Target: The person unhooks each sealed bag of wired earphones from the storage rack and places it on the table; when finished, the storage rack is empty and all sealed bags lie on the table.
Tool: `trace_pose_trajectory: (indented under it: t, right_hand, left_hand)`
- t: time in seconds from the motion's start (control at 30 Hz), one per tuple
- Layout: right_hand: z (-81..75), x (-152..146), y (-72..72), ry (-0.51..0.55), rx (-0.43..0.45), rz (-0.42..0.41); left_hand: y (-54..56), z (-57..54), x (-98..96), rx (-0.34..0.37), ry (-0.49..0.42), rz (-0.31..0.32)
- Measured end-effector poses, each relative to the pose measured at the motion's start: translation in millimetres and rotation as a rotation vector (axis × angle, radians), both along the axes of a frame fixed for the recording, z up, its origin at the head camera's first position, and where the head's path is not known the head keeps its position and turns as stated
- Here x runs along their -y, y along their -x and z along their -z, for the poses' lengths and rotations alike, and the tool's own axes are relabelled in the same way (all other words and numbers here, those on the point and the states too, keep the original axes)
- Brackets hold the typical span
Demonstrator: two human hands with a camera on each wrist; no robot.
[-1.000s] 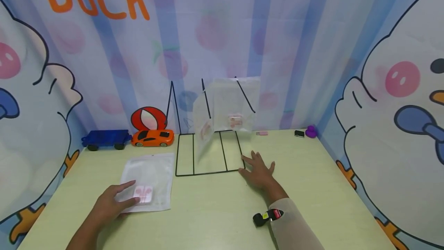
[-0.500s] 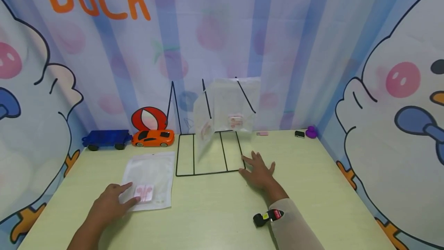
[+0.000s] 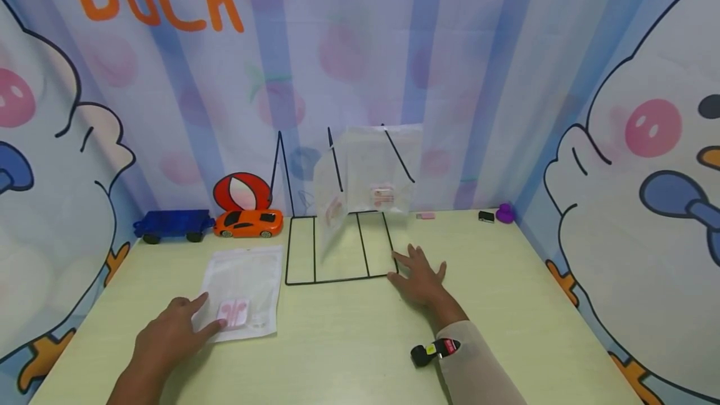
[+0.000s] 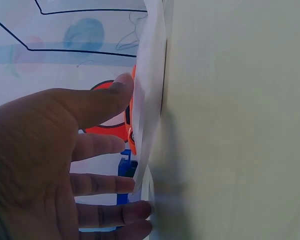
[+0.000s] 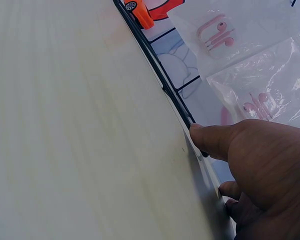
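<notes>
Head view shows the left hand (image 3: 171,333) with thumb and fingers spread apart, thumb and forefinger at the near left part of a white pouch (image 3: 247,277) on the surface (image 3: 349,355); a pink-patterned packet (image 3: 233,313) shows through beside the thumb tip. Well to its right, the right hand (image 3: 419,277) has its fingers spread, thumb and forefinger touching the near right corner of a black wire rack (image 3: 340,280). Between and beyond the hands, two hanging pouches (image 3: 388,155) on the rack contain pink earphones (image 5: 221,37). Beyond the left hand are an orange car (image 3: 249,224) and a blue cart (image 3: 174,225); beyond the right hand lie a small pink item (image 3: 425,216), a small black item (image 3: 486,217) and a purple figure (image 3: 505,213).
</notes>
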State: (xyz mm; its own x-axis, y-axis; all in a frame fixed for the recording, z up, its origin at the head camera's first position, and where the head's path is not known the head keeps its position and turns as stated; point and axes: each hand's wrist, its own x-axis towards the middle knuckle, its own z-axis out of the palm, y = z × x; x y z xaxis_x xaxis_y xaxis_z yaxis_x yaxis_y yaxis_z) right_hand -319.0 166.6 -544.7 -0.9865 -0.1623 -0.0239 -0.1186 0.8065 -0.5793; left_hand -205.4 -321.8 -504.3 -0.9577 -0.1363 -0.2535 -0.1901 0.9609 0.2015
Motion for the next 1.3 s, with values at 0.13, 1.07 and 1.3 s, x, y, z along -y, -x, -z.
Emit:
trace_pose_trajectory:
  t: [0.13, 1.07, 1.3]
  right_hand:
    - [-0.5, 0, -0.6, 0.003, -0.006, -0.002]
    - [4.8, 0, 1.7, 0.001, -0.003, 0.004]
    - [4.2, 0, 1.2, 0.003, -0.003, 0.008]
  left_hand:
    - [-1.9, -3.5, -1.6, -0.04, 0.023, 0.01]
    - [17.5, -16.0, -63.6, -0.261, 0.063, 0.127]
    - [27.4, -21.8, -92.4, -0.392, 0.0, 0.243]
